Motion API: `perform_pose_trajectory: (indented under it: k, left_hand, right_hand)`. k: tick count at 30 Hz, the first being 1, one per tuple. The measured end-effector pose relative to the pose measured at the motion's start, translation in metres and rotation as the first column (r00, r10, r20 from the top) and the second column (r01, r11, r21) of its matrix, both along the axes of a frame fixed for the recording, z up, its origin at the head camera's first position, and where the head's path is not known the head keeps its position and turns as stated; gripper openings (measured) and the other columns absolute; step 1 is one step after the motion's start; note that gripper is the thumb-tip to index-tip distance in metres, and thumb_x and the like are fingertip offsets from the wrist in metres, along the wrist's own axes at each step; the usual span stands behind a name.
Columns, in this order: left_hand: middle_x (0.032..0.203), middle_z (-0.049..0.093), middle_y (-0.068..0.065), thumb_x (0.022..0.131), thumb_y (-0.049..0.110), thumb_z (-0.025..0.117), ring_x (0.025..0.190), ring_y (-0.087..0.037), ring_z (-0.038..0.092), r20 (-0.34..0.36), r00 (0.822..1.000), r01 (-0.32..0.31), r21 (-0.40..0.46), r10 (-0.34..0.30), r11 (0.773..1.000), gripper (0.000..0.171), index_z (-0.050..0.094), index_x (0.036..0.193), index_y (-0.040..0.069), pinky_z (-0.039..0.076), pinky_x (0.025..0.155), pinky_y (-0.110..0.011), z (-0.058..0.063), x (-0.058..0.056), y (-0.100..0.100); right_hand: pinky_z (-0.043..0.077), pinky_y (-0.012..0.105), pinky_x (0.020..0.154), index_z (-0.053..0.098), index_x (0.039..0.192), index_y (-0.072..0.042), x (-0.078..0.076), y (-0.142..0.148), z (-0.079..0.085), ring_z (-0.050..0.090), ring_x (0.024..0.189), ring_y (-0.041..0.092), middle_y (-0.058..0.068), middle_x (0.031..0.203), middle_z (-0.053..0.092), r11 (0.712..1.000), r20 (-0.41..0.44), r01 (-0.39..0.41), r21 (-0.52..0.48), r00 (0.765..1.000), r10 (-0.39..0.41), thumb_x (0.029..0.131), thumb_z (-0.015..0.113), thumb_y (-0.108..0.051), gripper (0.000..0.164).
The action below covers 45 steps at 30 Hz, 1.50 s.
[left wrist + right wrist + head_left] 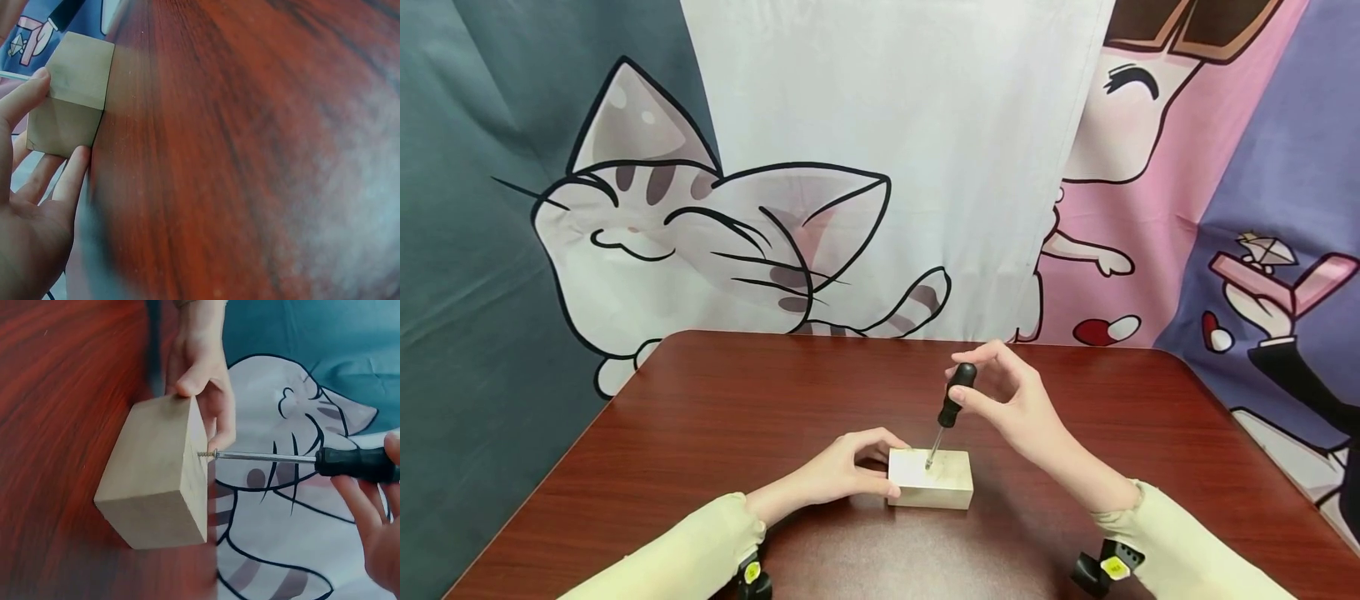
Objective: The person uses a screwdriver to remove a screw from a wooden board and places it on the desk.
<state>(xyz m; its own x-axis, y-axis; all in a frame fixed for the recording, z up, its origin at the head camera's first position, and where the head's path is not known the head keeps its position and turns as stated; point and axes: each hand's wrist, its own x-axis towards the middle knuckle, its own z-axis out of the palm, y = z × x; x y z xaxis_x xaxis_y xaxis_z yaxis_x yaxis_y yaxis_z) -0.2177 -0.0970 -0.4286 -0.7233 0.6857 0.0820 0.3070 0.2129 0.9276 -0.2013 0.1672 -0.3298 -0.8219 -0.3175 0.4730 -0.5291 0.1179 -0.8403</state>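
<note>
A pale wooden block (930, 483) lies on the table, a screw (206, 454) standing partway out of its top face. My left hand (853, 468) grips the block's left end, thumb on the near side and fingers behind, as the left wrist view shows too. In my right hand (1003, 404) is a screwdriver (957, 396) with a black handle, held between thumb and fingers. The tool leans slightly to the right as it rises, and its metal shaft (265, 456) meets the screw head in the right wrist view.
The dark red-brown wooden table (760, 392) stretches around the block. Behind its far edge hangs a cloth backdrop (895, 100) printed with cartoon figures. A black camera (1105, 568) is strapped at the right wrist, another camera (752, 575) at the left.
</note>
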Motion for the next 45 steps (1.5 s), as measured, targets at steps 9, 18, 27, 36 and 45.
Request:
perform_pose_trajectory:
  k: [9, 18, 27, 36, 45]
  left_hand:
    - [0.114, 0.070, -0.005, 0.081, 0.018, 0.083, 0.103, -0.012, 0.066, -0.010, 1.000, 0.002, 0.010, -0.002, 1.000, 0.046, 0.064, 0.122, 0.021, 0.057, 0.092, -0.030, 0.000, -0.001, 0.000]
    - [0.115, 0.070, -0.004, 0.081, 0.018, 0.083, 0.104, -0.012, 0.067, -0.005, 1.000, -0.004, 0.006, 0.004, 1.000, 0.045, 0.064, 0.122, 0.022, 0.057, 0.092, -0.027, -0.002, -0.003, 0.000]
    - [0.113, 0.071, -0.005, 0.081, 0.018, 0.083, 0.103, -0.012, 0.067, -0.010, 1.000, -0.001, 0.005, 0.001, 1.000, 0.045, 0.064, 0.122, 0.021, 0.057, 0.092, -0.030, -0.001, -0.003, -0.002]
    - [0.113, 0.071, -0.003, 0.082, 0.019, 0.082, 0.103, -0.012, 0.067, -0.014, 1.000, -0.005, -0.005, 0.005, 1.000, 0.044, 0.065, 0.122, 0.022, 0.057, 0.094, -0.033, -0.001, -0.002, -0.001]
    - [0.112, 0.071, -0.005, 0.082, 0.020, 0.082, 0.102, -0.012, 0.067, -0.031, 1.000, 0.005, 0.009, -0.004, 1.000, 0.044, 0.065, 0.122, 0.021, 0.057, 0.094, -0.033, -0.003, -0.002, 0.000]
  right_hand:
    - [0.061, 0.039, 0.082, 0.039, 0.128, 0.002, 0.000, 0.003, -0.006, 0.069, 0.108, 0.024, 0.016, 0.119, 0.067, 0.990, -0.036, -0.128, -0.063, 0.991, 0.126, 0.097, 0.055, 0.005, 0.035]
    - [0.060, 0.024, 0.073, 0.054, 0.119, -0.005, 0.006, -0.011, -0.017, 0.066, 0.084, 0.007, -0.003, 0.095, 0.066, 0.956, 0.032, 0.216, -0.200, 0.976, -0.214, 0.085, 0.072, 0.006, 0.040]
    - [0.062, 0.037, 0.078, 0.055, 0.124, -0.003, 0.006, -0.003, -0.013, 0.073, 0.097, 0.017, 0.002, 0.108, 0.071, 0.965, 0.084, 0.068, -0.252, 0.995, -0.049, 0.090, 0.065, 0.005, 0.036]
    - [0.061, 0.037, 0.085, 0.042, 0.137, -0.005, 0.003, -0.002, -0.015, 0.071, 0.107, 0.019, 0.002, 0.123, 0.070, 0.988, 0.018, -0.049, -0.146, 0.998, 0.053, 0.098, 0.056, 0.001, 0.042]
    - [0.061, 0.028, 0.070, 0.058, 0.119, -0.004, 0.007, -0.010, -0.011, 0.069, 0.074, 0.010, -0.005, 0.086, 0.069, 0.968, 0.003, 0.226, -0.106, 0.974, -0.227, 0.083, 0.076, 0.003, 0.041]
